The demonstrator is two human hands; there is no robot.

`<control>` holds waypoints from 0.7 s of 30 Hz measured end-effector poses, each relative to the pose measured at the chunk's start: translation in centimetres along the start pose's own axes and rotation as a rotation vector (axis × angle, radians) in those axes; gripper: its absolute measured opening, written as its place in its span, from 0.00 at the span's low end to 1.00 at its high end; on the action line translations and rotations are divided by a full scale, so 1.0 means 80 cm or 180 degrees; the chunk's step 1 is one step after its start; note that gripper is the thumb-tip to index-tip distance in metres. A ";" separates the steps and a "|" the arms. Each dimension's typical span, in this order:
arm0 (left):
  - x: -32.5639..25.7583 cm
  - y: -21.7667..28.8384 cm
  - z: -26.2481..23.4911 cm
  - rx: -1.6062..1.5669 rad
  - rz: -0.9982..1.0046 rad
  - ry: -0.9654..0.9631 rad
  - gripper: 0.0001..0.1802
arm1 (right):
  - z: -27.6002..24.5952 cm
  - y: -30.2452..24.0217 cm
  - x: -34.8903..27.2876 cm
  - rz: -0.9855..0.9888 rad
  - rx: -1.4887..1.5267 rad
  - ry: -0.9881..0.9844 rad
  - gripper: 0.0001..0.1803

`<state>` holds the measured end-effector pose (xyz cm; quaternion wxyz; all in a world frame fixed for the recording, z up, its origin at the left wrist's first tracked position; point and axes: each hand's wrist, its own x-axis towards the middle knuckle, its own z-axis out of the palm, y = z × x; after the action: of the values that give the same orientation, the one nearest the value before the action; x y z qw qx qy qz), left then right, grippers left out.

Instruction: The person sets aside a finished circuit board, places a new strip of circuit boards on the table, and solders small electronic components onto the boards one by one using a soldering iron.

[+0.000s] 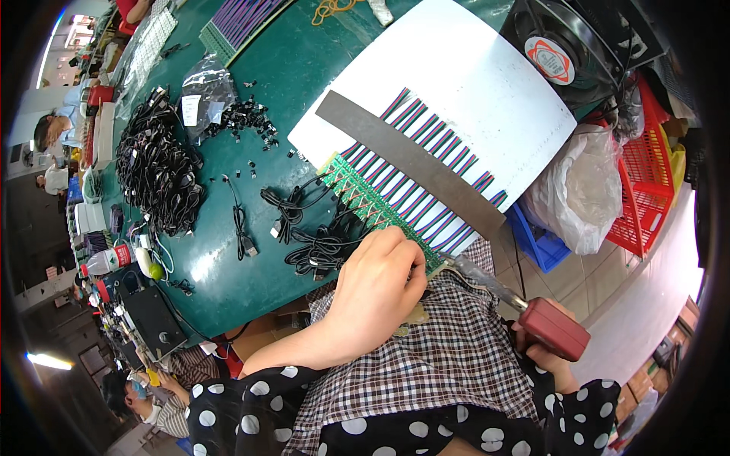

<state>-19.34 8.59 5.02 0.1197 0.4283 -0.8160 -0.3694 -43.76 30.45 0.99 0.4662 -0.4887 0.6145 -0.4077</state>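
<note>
Curled fingers of the left hand (378, 285) press down on the near end of a green circuit strip (363, 197) at the centre of the frame, where striped ribbon wires (426, 178) run under a grey metal bar (411, 163) across a white board (471, 83). Lower right, the right hand (544, 353) is wrapped around the red handle of a soldering iron (525, 308), its tip pointing at the strip beside the left hand. Black cables (156, 163) lie heaped upper left on the green table (296, 68).
</note>
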 end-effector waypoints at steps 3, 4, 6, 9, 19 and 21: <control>-0.001 -0.004 0.003 -0.0049 0.0136 0.0081 0.07 | -0.002 0.002 -0.018 0.0556 0.0055 0.0049 0.31; -0.002 -0.004 0.004 -0.0036 0.0117 0.0071 0.06 | -0.001 0.003 -0.019 0.0553 -0.0183 0.0075 0.31; -0.005 -0.004 0.005 0.0033 0.0107 0.0059 0.06 | 0.001 0.003 -0.016 0.0686 0.0475 0.0151 0.34; -0.004 0.000 0.008 0.0129 0.0091 0.0048 0.06 | 0.002 -0.006 -0.009 0.1009 0.1473 0.0472 0.41; 0.000 -0.140 -0.102 0.1857 -0.1344 0.2449 0.09 | 0.012 -0.013 0.011 0.0802 0.1397 0.0696 0.42; -0.005 -0.185 -0.120 0.1775 -0.2241 0.2033 0.12 | 0.012 -0.013 0.013 0.0802 0.1378 0.0635 0.42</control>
<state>-5.20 -1.21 1.33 0.1126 0.7816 -0.6134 -0.0086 -42.68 29.20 1.59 0.5440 -0.2547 0.6119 -0.5145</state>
